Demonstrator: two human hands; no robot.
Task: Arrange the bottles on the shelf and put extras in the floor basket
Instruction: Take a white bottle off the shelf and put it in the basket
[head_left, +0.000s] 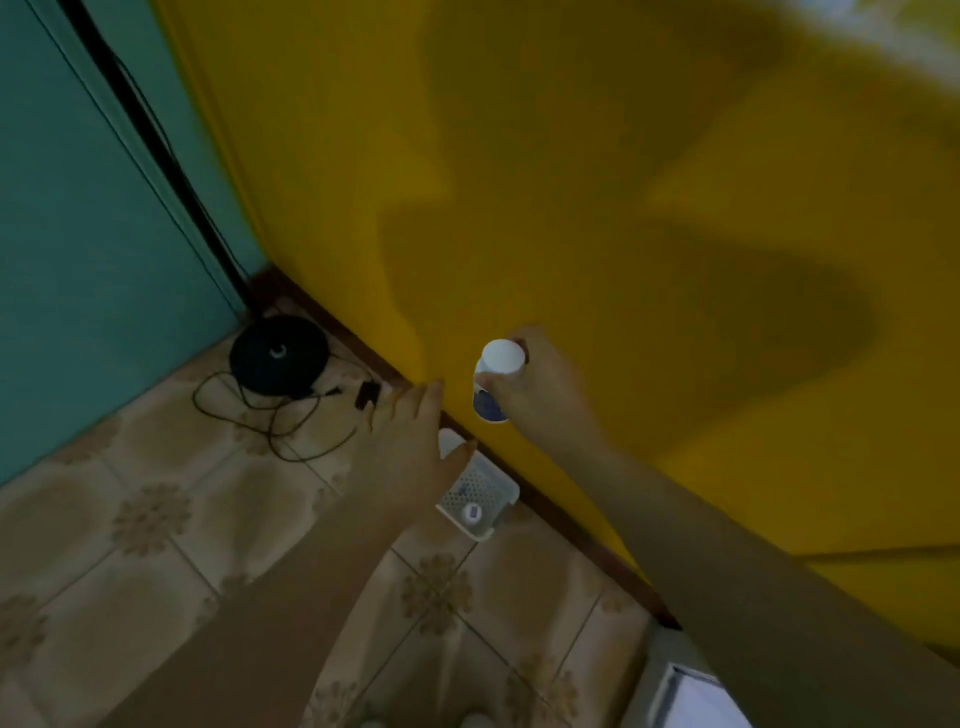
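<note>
My right hand (540, 387) grips a bottle (496, 379) with a white cap and a blue label, held upright in front of the yellow wall, above and slightly beyond the basket. A white perforated floor basket (480, 493) stands on the tiled floor against the wall's brown skirting. Inside it lies at least one white bottle (472, 512). My left hand (410, 431) hovers over the basket's far end with fingers stretched out, holding nothing. It hides part of the basket. The shelf is out of view.
A round black device (278, 353) with tangled black cables (270, 415) sits in the corner where the teal wall meets the yellow wall. A pale object (691, 696) shows at the bottom right edge. Patterned beige tiles cover the floor.
</note>
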